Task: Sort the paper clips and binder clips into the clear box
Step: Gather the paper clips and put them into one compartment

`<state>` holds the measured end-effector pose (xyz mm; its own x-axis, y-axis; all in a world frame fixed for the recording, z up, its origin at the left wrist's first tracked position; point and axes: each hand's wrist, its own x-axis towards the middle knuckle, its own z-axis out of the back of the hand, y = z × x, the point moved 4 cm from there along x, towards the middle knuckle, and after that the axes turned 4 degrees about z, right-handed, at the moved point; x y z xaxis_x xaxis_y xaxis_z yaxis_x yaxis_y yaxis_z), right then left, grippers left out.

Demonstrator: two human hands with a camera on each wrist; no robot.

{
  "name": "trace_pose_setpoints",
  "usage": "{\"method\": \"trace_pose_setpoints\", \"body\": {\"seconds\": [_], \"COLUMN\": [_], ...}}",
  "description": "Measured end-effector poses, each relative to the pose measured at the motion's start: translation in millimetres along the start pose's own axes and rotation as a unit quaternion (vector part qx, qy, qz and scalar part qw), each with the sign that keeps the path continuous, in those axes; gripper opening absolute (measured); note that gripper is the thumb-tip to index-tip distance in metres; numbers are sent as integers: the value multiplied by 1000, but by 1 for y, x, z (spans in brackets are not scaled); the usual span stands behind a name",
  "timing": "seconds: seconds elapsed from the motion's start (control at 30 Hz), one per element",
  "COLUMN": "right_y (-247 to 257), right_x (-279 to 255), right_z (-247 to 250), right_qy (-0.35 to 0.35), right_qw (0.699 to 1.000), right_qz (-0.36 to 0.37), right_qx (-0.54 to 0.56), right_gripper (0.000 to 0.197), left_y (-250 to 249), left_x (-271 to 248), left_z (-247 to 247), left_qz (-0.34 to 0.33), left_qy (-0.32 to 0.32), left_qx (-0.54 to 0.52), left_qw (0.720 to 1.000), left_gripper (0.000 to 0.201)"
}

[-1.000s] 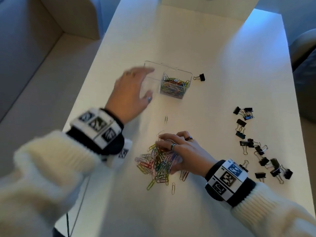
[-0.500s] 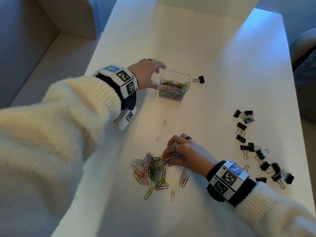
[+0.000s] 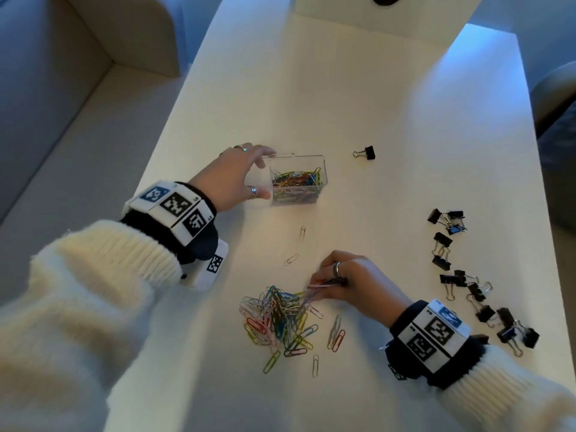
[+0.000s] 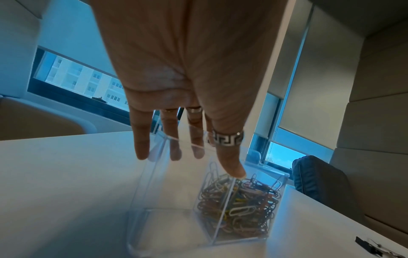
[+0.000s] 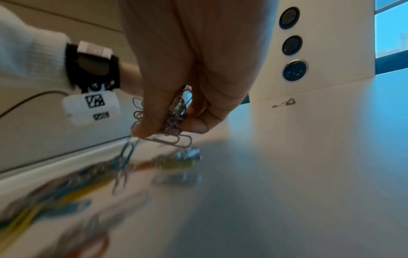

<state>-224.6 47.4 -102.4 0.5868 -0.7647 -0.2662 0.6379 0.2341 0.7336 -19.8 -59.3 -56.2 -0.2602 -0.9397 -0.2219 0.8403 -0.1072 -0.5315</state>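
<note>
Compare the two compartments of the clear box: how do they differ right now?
The right compartment is heaped with coloured paper clips; the left compartment looks bare. The left hand grips the clear box at the left compartment, thumb on its near side and fingers at its far rim, while nothing touches the right compartment's outer walls. Both share the same clear walls and one divider, and neither holds a binder clip.
</note>
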Motion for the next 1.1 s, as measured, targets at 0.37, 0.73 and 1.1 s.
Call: {"method": "trace_pose_setpoints", "body": {"seconds": [0.37, 0.73, 1.1], "right_y": [61, 51, 38], "right_x": [70, 73, 73], "right_z": [91, 68, 64], "right_qy": [-221, -241, -112], "right_qw": [973, 964, 933], "right_qz": [65, 57, 79], "right_qx": [8, -102, -332], "right_gripper": [20, 30, 38], "left_y": [2, 4, 3], "left_x": [-20, -24, -24], "left_z": [-8, -10, -10], "left_qz": [23, 30, 44], "left_qy": [-4, -1, 1], "left_qx": [-31, -42, -53], "left_qw": [999, 999, 998], "left_gripper": [67, 64, 65]}}
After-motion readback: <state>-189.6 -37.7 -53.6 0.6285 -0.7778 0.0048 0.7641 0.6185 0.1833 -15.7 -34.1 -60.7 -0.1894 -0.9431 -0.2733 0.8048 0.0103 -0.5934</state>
